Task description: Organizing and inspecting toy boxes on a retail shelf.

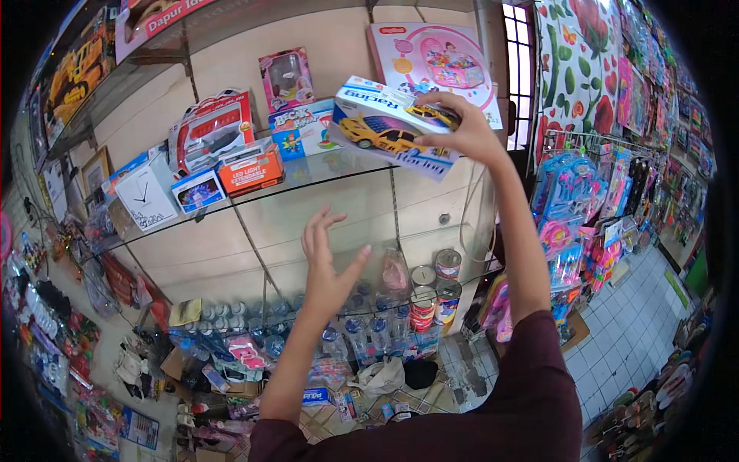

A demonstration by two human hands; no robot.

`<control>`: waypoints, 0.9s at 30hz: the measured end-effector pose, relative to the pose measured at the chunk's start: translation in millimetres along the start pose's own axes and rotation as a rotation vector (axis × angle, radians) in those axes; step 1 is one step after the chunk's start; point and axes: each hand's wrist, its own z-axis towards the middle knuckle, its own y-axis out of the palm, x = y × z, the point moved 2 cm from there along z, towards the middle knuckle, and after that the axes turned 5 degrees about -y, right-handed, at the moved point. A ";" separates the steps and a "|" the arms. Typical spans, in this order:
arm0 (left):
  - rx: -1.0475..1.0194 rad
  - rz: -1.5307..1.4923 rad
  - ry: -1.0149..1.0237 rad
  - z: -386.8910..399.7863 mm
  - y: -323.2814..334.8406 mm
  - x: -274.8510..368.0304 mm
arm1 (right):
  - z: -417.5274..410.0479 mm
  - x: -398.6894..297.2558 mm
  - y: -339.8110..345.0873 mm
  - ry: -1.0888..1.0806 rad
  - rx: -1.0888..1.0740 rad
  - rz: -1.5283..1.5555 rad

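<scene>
My right hand (462,130) grips the right end of a toy racing car box (387,124), white and blue with a yellow car pictured on it. The box is tilted over the right part of a glass shelf (323,168); whether it touches the shelf I cannot tell. Below the shelf's front edge, my left hand (329,260) is raised with its fingers apart and nothing in it. Behind the car box stand a large pink toy box (439,63) and a blue and white toy box (297,130).
Farther left on the glass shelf are an orange LED light box (252,170), a small blue box (198,192) and a white clock box (147,193). Several plastic bottles (355,335) and tins (424,303) fill a lower shelf. Packaged toys (568,185) hang at the right.
</scene>
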 end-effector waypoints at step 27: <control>-0.284 0.068 0.209 154.6 176.5 -0.6 | -70.2 183.0 -115.5 0.299 0.181 0.071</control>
